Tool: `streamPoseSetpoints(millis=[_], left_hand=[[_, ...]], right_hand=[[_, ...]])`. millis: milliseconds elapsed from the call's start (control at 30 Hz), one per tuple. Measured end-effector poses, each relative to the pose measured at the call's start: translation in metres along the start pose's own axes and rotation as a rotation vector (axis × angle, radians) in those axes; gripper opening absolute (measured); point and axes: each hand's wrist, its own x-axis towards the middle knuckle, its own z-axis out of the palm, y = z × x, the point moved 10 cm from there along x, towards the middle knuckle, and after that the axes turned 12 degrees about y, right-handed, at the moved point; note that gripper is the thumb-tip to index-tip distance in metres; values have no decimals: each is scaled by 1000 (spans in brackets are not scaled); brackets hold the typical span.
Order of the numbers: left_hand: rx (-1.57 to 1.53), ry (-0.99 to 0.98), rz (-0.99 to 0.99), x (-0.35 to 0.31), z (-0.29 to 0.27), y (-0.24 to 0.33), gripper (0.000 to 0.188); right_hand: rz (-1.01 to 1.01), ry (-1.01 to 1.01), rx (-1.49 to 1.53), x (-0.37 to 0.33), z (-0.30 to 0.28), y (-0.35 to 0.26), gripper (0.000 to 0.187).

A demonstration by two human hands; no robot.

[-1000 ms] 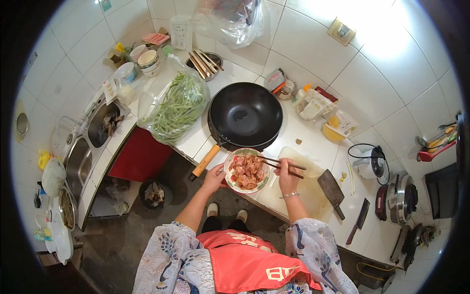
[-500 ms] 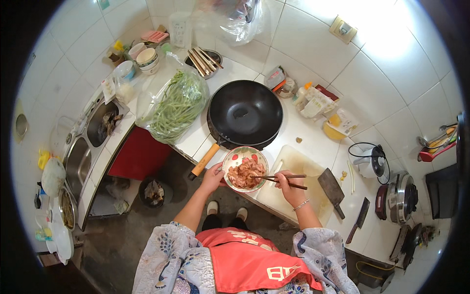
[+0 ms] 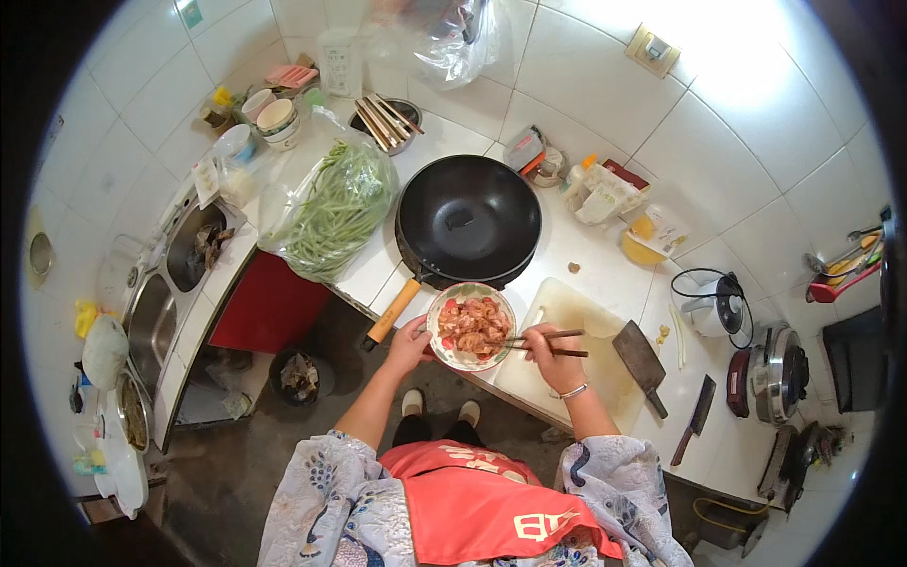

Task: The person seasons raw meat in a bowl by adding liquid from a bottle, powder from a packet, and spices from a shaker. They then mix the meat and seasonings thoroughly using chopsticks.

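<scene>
My left hand grips the rim of a patterned bowl from its left side. Pieces of raw-looking meat fill the bowl. With my right hand I hold a pair of dark chopsticks, their tips down in the meat at the bowl's right side. Just beyond the bowl sits a black wok with a wooden handle, which ends close to my left hand. Under and beside my right hand lies a pale cutting board.
A cleaver rests on the board's right edge, a knife further right. Green beans in a clear bag lie left of the wok. Sink basins line the left. A rice cooker and a kettle stand right.
The chopsticks have shifted slightly within the meat, and the pieces are rearranged and heaped differently. My right hand has moved a little left. My left hand still holds the bowl.
</scene>
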Motion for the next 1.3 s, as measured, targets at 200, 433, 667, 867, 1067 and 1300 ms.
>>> streamPoseSetpoints(millis=[200,433,667,867,1067,1300], left_hand=[[35,-1,11,5,-2,-5,43],[5,24,-13,-5,0,3,44],[36,-4,11,0,-1,-2,45],[47,11,6,-2,-1,4,44],[60,-14,7,-2,1,6,44],[47,6,14,0,0,5,46]], right_hand=[[-293,105,-96,5,17,5,17],[-43,269,7,6,-33,4,17],[44,241,176,-8,22,38,18],[139,-111,-16,-13,15,14,15],[-193,122,-47,3,18,3,15],[-137,-77,-86,-11,30,7,19]])
